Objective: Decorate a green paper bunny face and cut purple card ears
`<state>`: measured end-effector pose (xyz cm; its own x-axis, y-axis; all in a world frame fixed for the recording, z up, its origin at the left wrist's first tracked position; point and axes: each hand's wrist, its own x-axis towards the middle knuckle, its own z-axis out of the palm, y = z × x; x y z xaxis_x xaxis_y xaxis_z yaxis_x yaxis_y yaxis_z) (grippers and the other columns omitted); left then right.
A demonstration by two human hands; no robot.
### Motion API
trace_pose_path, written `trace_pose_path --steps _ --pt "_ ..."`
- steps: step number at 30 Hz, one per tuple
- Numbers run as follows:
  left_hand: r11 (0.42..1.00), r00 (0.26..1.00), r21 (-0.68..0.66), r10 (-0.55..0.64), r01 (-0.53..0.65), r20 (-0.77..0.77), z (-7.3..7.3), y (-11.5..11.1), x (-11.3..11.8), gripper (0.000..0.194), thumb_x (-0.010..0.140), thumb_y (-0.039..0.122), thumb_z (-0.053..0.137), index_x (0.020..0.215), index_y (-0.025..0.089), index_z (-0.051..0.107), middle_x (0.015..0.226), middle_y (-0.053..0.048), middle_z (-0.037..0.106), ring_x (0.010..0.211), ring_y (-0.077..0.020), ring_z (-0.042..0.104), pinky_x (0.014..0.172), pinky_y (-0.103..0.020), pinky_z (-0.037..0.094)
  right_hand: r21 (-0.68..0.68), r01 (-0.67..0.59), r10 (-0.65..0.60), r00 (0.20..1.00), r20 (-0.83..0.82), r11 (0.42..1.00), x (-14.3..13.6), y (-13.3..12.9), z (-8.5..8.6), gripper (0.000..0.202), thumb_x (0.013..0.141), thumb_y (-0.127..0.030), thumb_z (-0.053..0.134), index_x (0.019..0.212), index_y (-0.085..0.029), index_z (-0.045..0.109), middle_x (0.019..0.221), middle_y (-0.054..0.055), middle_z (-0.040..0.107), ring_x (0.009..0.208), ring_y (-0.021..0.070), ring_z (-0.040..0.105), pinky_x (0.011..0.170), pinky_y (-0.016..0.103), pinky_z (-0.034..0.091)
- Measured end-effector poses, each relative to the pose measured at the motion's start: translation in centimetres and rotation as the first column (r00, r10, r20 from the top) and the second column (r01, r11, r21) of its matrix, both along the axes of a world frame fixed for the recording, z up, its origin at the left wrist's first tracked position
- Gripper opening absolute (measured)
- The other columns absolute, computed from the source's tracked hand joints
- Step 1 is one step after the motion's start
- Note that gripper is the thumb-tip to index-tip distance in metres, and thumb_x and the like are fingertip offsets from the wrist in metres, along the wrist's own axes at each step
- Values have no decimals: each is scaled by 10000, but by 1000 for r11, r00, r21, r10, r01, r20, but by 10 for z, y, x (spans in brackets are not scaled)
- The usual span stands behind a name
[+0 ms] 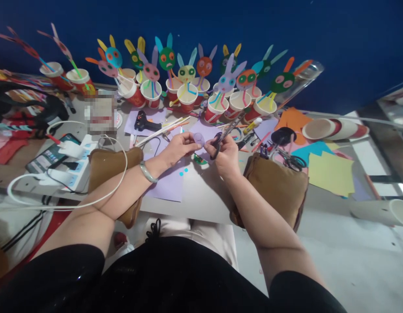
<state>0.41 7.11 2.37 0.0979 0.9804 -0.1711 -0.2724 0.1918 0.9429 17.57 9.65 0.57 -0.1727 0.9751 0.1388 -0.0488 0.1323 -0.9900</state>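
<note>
L hand (179, 150) pinched small purple paper disc (198, 138) above desk (201, 195); R hand (225, 154) gripped scissors (233, 126), blades pointing away from disc. Step prob. trimming; next snip seemed to need blades turned to disc's edge, L pinch steady.

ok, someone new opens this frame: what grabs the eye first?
The long-eared paper faces in bright colours, rising from paper cups along the back of the table, against a dark blue backdrop. Then, at centre, the left hand pinching a small purple piece and the right hand holding scissors beside it.
</note>
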Motion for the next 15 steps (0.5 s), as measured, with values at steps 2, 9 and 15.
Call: trace_pose_path --steps 2,9,15 --pt "1000 1000 -10 0 0 -10 3 -2 2 237 702 173 833 787 176 612 671 61 577 558 -57 471 550 -217 350 -9 0 0 1000 -16 1000 -1 0 0 488 661 -433 923 859 -257 514 776 -47 643 673 129 605 631 269 511" --pt "996 996 -25 83 -82 27 4 -2 5 213 756 135 755 717 192 554 568 82 502 504 -60 459 529 -213 335 -62 8 -11 998 -54 998 -2 -2 -3 498 641 -426 958 851 -257 539 771 -52 653 644 115 583 579 244 487" --pt "983 983 -26 184 -183 30 13 3 0 176 761 104 703 732 198 557 554 74 533 486 -62 459 501 -205 316 -66 -61 63 998 30 996 7 -3 3 542 666 -584 964 852 -262 569 720 -50 635 610 126 554 548 252 471"
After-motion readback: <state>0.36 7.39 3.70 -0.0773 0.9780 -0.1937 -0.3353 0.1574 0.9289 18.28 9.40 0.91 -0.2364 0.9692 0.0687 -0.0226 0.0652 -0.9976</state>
